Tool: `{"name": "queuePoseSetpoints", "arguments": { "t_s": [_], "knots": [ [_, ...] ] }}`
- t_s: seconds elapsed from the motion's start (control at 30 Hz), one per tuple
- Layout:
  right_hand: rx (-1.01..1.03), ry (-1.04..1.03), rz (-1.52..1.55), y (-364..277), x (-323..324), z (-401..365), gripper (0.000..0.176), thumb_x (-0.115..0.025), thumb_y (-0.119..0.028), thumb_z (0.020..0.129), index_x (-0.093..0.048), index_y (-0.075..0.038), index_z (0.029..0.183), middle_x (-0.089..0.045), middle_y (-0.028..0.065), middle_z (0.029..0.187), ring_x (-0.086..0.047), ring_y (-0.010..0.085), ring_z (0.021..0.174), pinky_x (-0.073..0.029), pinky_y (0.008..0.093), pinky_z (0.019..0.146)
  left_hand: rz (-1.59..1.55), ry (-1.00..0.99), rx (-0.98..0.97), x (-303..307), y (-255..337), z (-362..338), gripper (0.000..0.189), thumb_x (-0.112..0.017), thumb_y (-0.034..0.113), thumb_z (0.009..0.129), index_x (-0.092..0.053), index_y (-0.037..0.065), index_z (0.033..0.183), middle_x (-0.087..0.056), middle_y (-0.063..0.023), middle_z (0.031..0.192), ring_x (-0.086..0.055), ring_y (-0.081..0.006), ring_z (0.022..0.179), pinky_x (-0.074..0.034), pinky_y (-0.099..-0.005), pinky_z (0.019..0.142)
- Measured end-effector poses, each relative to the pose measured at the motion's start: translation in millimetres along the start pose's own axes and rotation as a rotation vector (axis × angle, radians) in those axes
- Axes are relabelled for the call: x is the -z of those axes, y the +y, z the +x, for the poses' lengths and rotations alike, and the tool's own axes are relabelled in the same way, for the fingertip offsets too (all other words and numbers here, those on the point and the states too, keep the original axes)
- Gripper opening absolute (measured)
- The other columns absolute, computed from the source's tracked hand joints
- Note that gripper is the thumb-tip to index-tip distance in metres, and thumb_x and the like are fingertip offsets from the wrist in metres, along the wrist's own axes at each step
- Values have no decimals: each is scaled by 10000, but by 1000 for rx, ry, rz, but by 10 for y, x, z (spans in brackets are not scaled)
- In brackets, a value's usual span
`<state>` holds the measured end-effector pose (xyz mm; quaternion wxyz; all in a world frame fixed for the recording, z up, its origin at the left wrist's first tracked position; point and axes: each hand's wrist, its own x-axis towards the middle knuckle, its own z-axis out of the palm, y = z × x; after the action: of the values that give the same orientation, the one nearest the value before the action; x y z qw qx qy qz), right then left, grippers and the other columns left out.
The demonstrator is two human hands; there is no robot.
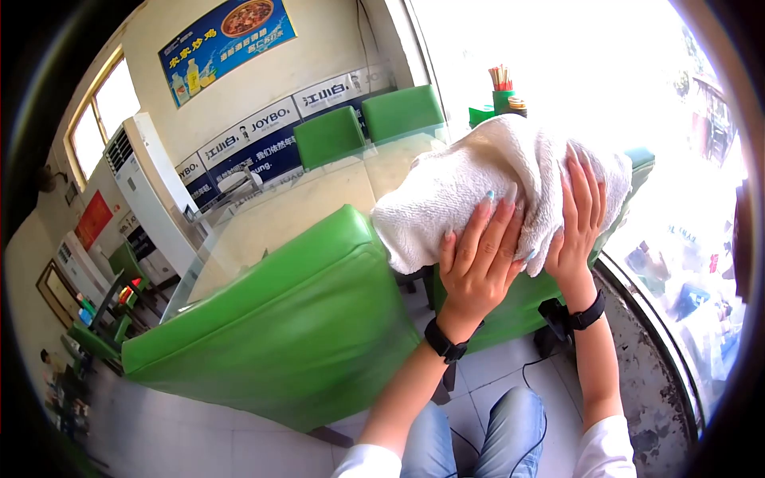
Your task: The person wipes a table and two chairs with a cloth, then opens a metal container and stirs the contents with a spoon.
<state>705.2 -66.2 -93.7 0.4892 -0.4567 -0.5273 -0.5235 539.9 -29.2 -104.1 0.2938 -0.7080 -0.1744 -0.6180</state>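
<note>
A white terry towel (454,195), bunched and folded, lies over the top of a green chair back near the table's right end. My left hand (482,267) presses its fingers onto the front of the towel and holds it. To the right, my right hand (578,227) grips the towel too, its thumb beside a hanging fold. Both palms are hidden. The green chair back (510,311) shows below the towel, and another green chair (279,327) stands to its left.
Behind the chairs is a glass-topped table (319,195). A green chopstick holder (503,100) stands at its far right, with two more green chairs (328,137) beyond. A white floor-standing air conditioner (151,187) is at left; a large window (621,72) is at right.
</note>
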Motion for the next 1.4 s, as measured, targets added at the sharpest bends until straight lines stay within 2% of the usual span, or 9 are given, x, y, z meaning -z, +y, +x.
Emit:
{"name": "queuePoseSetpoints", "arguments": {
  "t_s": [0.3, 0.43, 0.57, 0.7, 0.8, 0.87, 0.9, 1.0, 1.4],
  "knots": [
    [-23, -461, -192, 286, -365, -2648, 625, -497, -283, 873, -363, -10, 1419, -230, 279, 1495, -220, 494, 1385, -139, 639, 1125, -274, -778, 42, -217, 57, -1874, 301, -586, 254, 916, -641, 83, 1156, -633, -114, 1162, -593, -298, 1062, -461, -426, 899],
    [-41, -1057, -35, 196, 84, -3916, 589, -553, -330, 832, -489, -8, 1320, -318, 281, 1442, -202, 489, 1388, -87, 638, 1136, -1034, -839, 728, -355, 81, -3207, 294, -563, 177, 927, -595, 72, 1199, -623, -149, 1182, -592, -302, 1086, -477, -370, 939],
    [36, -934, -202, 127, 212, -3797, 580, -580, -364, 830, -507, -56, 1317, -345, 261, 1425, -164, 482, 1404, -52, 674, 1117, -338, -765, 48, -546, 89, -3805, 411, -565, 194, 932, -502, 99, 1326, -574, -121, 1269, -574, -270, 1131, -473, -369, 950],
    [-476, -718, 193, 281, -174, -2738, 654, -567, -403, 852, -419, -95, 1410, -299, 243, 1466, -150, 476, 1405, -40, 658, 1115, 255, -473, -342, -362, -8, -2089, 621, -609, 280, 910, -346, 135, 1454, -436, -66, 1428, -509, -286, 1220, -449, -413, 979],
    [1, -103, -15, 62, 66, -360, 542, -500, -340, 900, -463, -99, 1384, -325, 211, 1482, -270, 421, 1383, -102, 610, 1119, 49, -153, -80, 49, -167, -136, 536, -609, 302, 879, -445, 94, 1345, -493, -114, 1348, -516, -318, 1204, -398, -454, 1005],
    [13, -252, -44, -153, 281, 637, 448, -466, -242, 907, -534, -98, 1326, -469, 181, 1403, -399, 345, 1332, -160, 514, 1137, -43, -5, 132, 238, -100, 764, 427, -588, 284, 861, -578, 48, 1216, -591, -168, 1232, -542, -343, 1165, -367, -477, 1009],
    [-33, -235, 182, -153, 205, 842, 283, -499, -218, 897, -660, -55, 1064, -642, 188, 1078, -601, 317, 1029, -406, 421, 951, -71, 9, 156, 164, -127, 806, 329, -591, 269, 844, -615, 46, 1085, -620, -145, 1067, -578, -325, 995, -415, -447, 883],
    [-204, -459, 253, -127, 202, 967, 325, -539, -209, 900, -532, -11, 642, -475, 145, 552, -450, 292, 485, -298, 402, 488, -93, 100, 165, 9, -175, 798, 194, -596, 237, 824, -638, 52, 781, -598, -74, 682, -564, -281, 652, -439, -381, 641],
    [-27, 32, 215, -66, -11, 617, 323, -434, -221, 929, -672, -16, 854, -633, 146, 752, -584, 334, 659, -437, 376, 635, -127, 323, 102, -98, -123, 662, 170, -614, 163, 848, -672, 4, 848, -671, -100, 810, -615, -279, 755, -472, -364, 754]
  ]
}}
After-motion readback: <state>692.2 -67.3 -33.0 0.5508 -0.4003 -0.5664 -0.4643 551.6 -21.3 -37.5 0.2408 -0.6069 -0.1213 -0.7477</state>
